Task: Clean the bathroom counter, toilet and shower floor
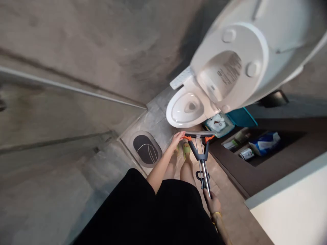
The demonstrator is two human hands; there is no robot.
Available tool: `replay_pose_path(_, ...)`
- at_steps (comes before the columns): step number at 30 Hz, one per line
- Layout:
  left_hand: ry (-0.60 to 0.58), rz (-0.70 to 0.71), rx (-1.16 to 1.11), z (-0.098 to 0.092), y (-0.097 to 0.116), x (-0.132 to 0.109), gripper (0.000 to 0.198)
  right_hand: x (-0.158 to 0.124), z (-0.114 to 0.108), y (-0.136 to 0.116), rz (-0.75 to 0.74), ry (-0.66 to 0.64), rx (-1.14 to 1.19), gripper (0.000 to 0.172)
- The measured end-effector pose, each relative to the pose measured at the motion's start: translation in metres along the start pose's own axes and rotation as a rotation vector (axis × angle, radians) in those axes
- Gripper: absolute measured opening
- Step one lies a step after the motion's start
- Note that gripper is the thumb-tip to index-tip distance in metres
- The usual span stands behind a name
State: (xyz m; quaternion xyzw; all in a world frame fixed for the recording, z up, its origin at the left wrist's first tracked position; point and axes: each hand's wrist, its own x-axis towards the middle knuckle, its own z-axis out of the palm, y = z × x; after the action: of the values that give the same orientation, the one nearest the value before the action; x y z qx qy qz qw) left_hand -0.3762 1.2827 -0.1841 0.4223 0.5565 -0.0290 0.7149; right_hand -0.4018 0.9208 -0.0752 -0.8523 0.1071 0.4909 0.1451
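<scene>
A squeeze mop [201, 158] with a metal pole, grey forked neck and orange end pieces is held up in front of my legs, its head towards the toilet. My right hand [212, 203], a gold bracelet at its wrist, is wrapped round the pole below the dark lever. At the other end, my left hand [177, 139] has its fingers on the orange piece at the left side of the mop head. The toilet [178, 117] stands just beyond the head, lid and seat raised.
Right of the toilet is an open teal bin [224, 129] with white waste inside. A dark cabinet [235, 170] has packages in its niche. A grey oval mat [146, 149] lies left of my feet. A glass partition edge [76, 89] runs along the left.
</scene>
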Motion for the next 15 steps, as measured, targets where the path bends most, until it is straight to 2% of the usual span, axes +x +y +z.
replay_pose_path(3,0.167,0.029,-0.165,-0.05,-0.004,-0.04,0.036,-0.005,-0.013,-0.012,-0.082,-0.124,-0.086,0.052)
replay_pose_path(7,0.389,0.178,-0.415,-0.113,-0.009,-0.093,0.035,-0.01,-0.013,-0.042,-0.25,-0.102,-0.246,0.05)
replay_pose_path(11,0.626,0.306,-0.669,-0.184,-0.018,-0.157,0.036,-0.021,0.002,-0.084,-0.422,-0.204,-0.353,0.053)
replay_pose_path(15,0.872,0.348,-0.761,-0.266,-0.032,-0.221,0.038,-0.023,0.032,-0.133,-0.58,-0.387,-0.537,0.051)
